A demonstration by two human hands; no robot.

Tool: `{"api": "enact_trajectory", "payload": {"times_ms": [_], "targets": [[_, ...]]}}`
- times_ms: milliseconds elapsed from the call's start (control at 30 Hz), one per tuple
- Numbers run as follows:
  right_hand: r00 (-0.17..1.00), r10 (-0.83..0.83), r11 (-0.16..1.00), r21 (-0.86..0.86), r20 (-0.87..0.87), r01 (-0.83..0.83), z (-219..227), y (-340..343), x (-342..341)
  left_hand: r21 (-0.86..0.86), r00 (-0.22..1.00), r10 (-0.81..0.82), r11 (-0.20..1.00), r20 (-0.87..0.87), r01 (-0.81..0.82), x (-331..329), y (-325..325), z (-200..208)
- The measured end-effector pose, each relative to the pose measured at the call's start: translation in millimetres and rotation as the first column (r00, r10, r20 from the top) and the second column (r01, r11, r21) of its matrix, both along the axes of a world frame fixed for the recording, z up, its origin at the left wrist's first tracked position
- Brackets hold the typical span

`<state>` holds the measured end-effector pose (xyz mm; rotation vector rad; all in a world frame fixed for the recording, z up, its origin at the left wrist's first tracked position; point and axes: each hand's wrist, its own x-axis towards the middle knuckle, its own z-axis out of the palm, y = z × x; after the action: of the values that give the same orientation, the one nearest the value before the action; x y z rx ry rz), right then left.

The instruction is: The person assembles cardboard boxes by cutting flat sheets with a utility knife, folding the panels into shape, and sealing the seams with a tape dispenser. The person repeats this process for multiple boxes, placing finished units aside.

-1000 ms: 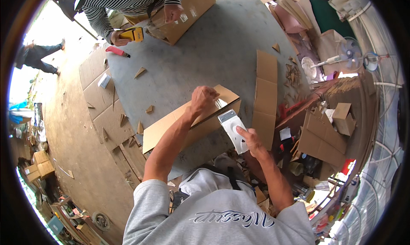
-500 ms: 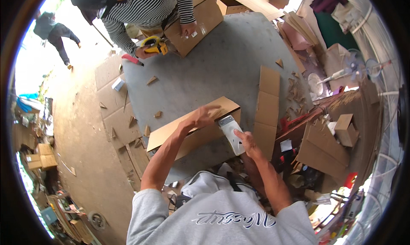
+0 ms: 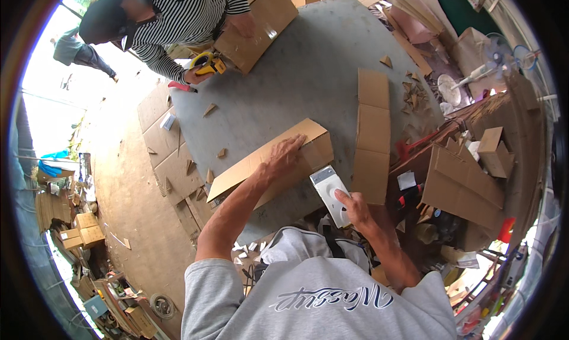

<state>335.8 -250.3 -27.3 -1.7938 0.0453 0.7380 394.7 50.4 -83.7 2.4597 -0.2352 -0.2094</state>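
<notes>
A long, narrow cardboard box (image 3: 269, 160) lies slantwise on the grey table in front of me. My left hand (image 3: 286, 151) rests on its top near the right end, fingers laid over the surface toward the far edge. In my right hand (image 3: 357, 210) is a white tape dispenser (image 3: 332, 193) with a grey front end, gripped by its side. Its front end is just off the box's near right corner, and the two look apart. My right fingers are partly hidden under the dispenser.
A flat cardboard strip (image 3: 372, 138) lies right of the box on the grey table (image 3: 261, 97). Across it, a person in a striped shirt (image 3: 184, 14) holds a yellow tape dispenser (image 3: 207, 63) by a larger carton (image 3: 256, 29). A red-handled tool (image 3: 181, 86) and cardboard scraps (image 3: 415, 94) lie about.
My left hand has settled onto the box top from a blurred sweep toward its right end. The white dispenser has drawn back from the box's end. The co-worker's yellow dispenser stays beside the carton.
</notes>
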Motion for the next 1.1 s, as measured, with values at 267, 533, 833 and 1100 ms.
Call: {"api": "enact_trajectory", "payload": {"times_ms": [267,533,833,1100], "targets": [[0.99,0.067,0.976,-0.214,0.126,-0.039,-128.5,21.5,16.3,0.064,0.999,-0.046,0.997,-0.006,0.046,6.3,1.4,-7.5],[0.929,0.167,0.977,0.071,0.331,-0.201,-167.3,15.6,41.1,0.652,0.875,-0.464,0.707,0.135,0.274,-22.1,-32.8,19.4],[0.908,0.381,0.747,-0.637,0.175,-0.19,-134.3,43.1,22.1,0.933,0.773,-0.626,0.33,0.1,0.146,-51.8,-51.0,-116.9],[0.986,0.162,0.987,-0.014,0.045,-0.162,-67.7,-53.4,-48.0,-0.463,0.857,0.405,0.722,-0.319,-0.514,-173.8,-105.9,-80.5]]}}
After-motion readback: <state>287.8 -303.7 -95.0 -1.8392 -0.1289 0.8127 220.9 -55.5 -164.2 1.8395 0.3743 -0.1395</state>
